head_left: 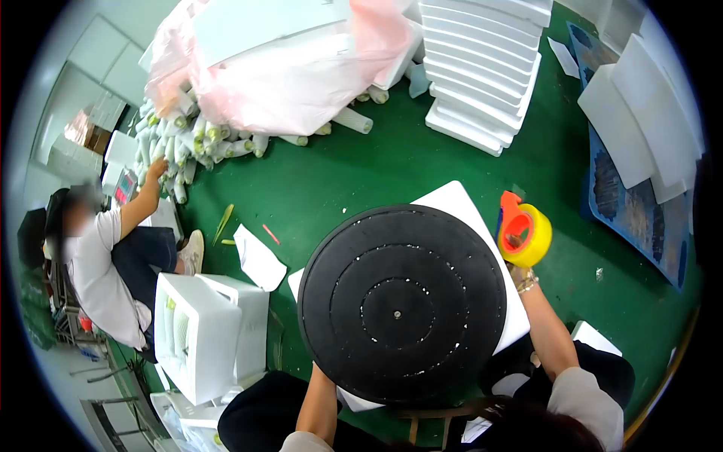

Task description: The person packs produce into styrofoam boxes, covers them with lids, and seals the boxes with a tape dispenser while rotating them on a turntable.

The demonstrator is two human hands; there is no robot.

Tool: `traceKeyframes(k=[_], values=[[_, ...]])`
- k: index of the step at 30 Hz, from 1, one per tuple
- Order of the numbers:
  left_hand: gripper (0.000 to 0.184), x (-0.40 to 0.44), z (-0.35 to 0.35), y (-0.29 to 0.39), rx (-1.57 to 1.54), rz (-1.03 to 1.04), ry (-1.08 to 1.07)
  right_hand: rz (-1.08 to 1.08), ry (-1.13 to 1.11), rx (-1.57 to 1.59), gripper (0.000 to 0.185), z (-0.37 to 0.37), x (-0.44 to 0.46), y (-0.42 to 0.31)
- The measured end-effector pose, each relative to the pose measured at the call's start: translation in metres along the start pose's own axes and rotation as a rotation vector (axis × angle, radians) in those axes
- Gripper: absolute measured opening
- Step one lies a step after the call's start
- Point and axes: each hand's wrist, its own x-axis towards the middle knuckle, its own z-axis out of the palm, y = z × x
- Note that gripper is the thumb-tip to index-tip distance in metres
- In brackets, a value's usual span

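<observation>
A round black turntable (407,339) sits in front of me on a white foam block or box (454,202), whose corners stick out from under it. To its right, my right hand (518,271) is closed on a red tape dispenser (511,215) with a roll of yellow tape (538,237). A finger shows inside the dispenser, and most of the hand is behind the roll. At the turntable's near left edge, my left hand (322,369) goes out of sight beneath the rim, so its fingers are hidden.
A co-worker (105,256) crouches at left, one hand reaching to a pile of net-wrapped vegetables (196,139). Open foam box (197,339) stands near them. White foam lids (482,68) are stacked at the back. A blue pallet (633,226) with foam boards lies right.
</observation>
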Motion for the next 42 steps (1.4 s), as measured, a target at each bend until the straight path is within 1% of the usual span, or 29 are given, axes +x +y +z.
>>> traceKeyframes(k=[4,7,11,14,15,16,17,18,19,20,21,22,23,25,27,28,29,31,32,33,35,37,38,39,40,41,42], values=[[0.037,0.034,0.079,0.033,0.054,0.029,-0.1,-0.102,0.06,-0.039,0.047,-0.019,-0.025,-0.056],[0.037,0.056,0.138,0.049,0.091,0.046,-0.174,-0.167,0.1,-0.068,0.047,-0.032,-0.045,-0.084],[0.038,0.071,0.211,0.068,0.168,0.102,-0.28,-0.236,0.116,-0.067,0.047,-0.048,-0.07,-0.097],[0.039,0.055,0.245,0.091,0.364,0.171,-0.359,-0.276,0.126,-0.058,0.046,-0.057,-0.08,-0.089],[0.039,0.046,0.25,0.101,0.502,0.209,-0.395,-0.297,0.12,-0.064,0.046,-0.059,-0.082,-0.089],[0.04,0.04,0.246,0.113,0.745,0.272,-0.431,-0.326,0.111,-0.078,0.046,-0.062,-0.086,-0.095],[0.051,0.069,0.211,0.119,1.202,0.363,-0.532,-0.359,0.091,-0.104,0.046,-0.067,-0.086,-0.104],[0.054,0.046,0.206,0.145,1.678,0.544,-0.58,-0.394,0.064,-0.159,0.046,-0.075,-0.086,-0.12],[0.054,-0.006,0.207,0.17,1.913,0.732,-0.38,-0.414,0.018,-0.218,0.046,-0.076,-0.081,-0.136],[0.054,-0.069,0.199,0.203,1.826,0.67,-0.297,-0.427,0.02,-0.451,0.045,-0.088,-0.079,-0.163],[0.056,-0.095,0.174,0.224,1.808,0.618,-0.221,-0.408,0.022,-0.401,0.046,-0.092,-0.076,-0.189],[0.056,-0.131,0.145,0.245,1.708,0.674,-0.132,-0.391,0.03,-0.342,0.048,-0.095,-0.08,-0.218],[0.056,-0.163,0.117,0.263,1.784,0.673,0.063,-0.389,0.034,-0.317,0.051,-0.102,-0.083,-0.241],[0.059,-0.187,0.015,0.273,1.595,0.828,0.506,-0.403,0.001,-0.299,0.057,-0.096,-0.101,-0.269],[0.067,-0.225,-0.086,0.267,1.546,0.67,0.846,-0.391,-0.133,-0.278,0.06,-0.071,-0.136,-0.268],[0.066,-0.239,-0.135,0.256,1.584,0.574,0.957,-0.383,-0.199,-0.267,0.061,-0.06,-0.152,-0.269],[0.065,-0.251,-0.171,0.244,1.614,0.474,1.069,-0.356,-0.196,-0.282,0.061,-0.049,-0.167,-0.261],[0.072,-0.285,-0.198,0.233,1.56,0.329,1.055,-0.275,-0.171,-0.319,0.061,-0.008,-0.193,-0.21],[0.075,-0.288,-0.215,0.229,1.61,0.452,0.969,-0.228,-0.162,-0.331,0.061,0.009,-0.203,-0.187],[0.074,-0.286,-0.224,0.229,1.608,0.511,0.945,-0.191,-0.159,-0.342,0.061,0.022,-0.213,-0.169],[0.072,-0.291,-0.219,0.233,1.559,0.482,0.922,-0.135,-0.15,-0.356,0.061,0.038,-0.227,-0.145],[0.063,-0.297,-0.206,0.218,1.496,0.654,1.028,-0.108,-0.147,-0.369,0.061,0.037,-0.242,-0.144],[0.055,-0.302,-0.193,0.204,1.374,0.862,1.036,-0.1,-0.155,-0.365,0.061,0.031,-0.25,-0.149],[0.05,-0.312,-0.173,0.186,1.264,0.995,1.039,-0.086,-0.192,-0.352,0.061,0.024,-0.259,-0.156],[0.046,-0.32,-0.156,0.159,1.172,1.109,0.97,-0.04,-0.282,-0.316,0.061,0.007,-0.265,-0.167],[0.039,-0.308,-0.147,0.113,1.098,1.037,0.995,0.123,-0.496,-0.214,0.061,-0.039,-0.257,-0.19],[0.029,-0.315,-0.134,0.076,0.962,1.004,0.672,-0.019,-0.362,-0.393,0.061,0.0,-0.294,-0.157]])
